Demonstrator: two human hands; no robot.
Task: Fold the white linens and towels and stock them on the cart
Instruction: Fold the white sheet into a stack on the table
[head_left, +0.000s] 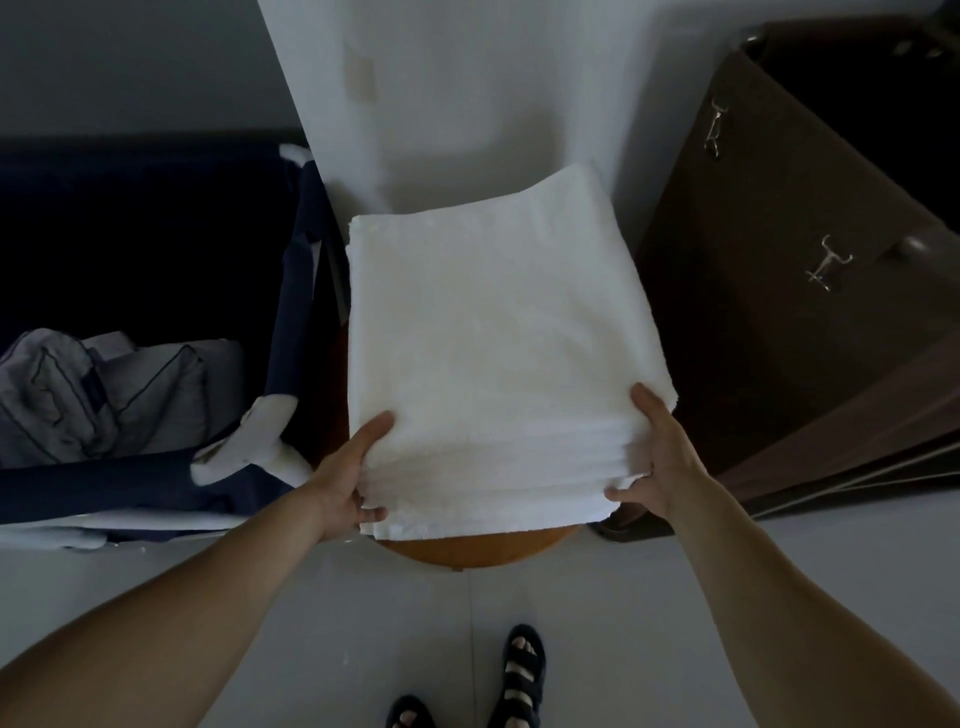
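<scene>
The stack of folded white towels (493, 332) is sitting on the round wooden stool (467, 548), whose rim is showing past the stack's near edge. My left hand (348, 478) and right hand (660, 457) are gripping the near corners. The navy bin (156, 488) is flanking the left edge, the brown cabinet (779, 260) the right, with floor (597, 597) lying nearside.

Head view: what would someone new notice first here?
The stack of folded white towels fills the centre, over a round wooden table, with the left hand and right hand gripping its near corners. At left, crumpled linens lie in a dark blue hamper.
</scene>
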